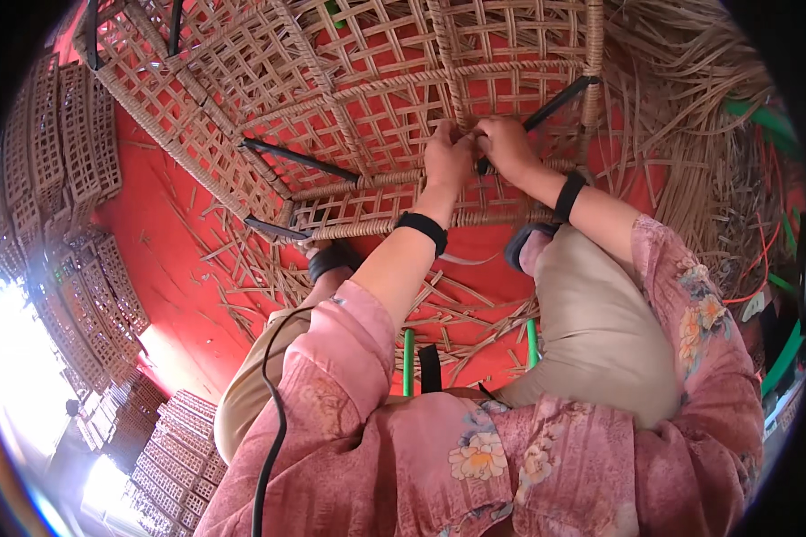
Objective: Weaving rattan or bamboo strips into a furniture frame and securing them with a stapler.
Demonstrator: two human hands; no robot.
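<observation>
At the far left, stacks of finished woven panels [63, 134] lie on the red floor [161, 259], well apart from the work. Loose cane offcuts [260, 277] litter the floor between them and the person's knees. The woven rattan frame [349, 80] stands tilted in front of the person, its black metal bars [300, 159] showing through the lattice.

The left hand [448, 157] presses against the frame's wrapped lower rail, its fingers pinched together on a cane strand too thin to make out clearly. Touching it, the right hand [508, 148] has its grip closed on the same spot, just below another black bar.

The likely trouble is that both hands crowd one small knot of weave: if the pinch slackens, the strand may spring back and loosen the wrap. A hard tug could split the dry cane or tip the frame toward the knees. The offcuts underfoot could also slide beneath the sandals.

To the right, a heap of raw cane strips [690, 134] lies beside green hose [761, 116].
</observation>
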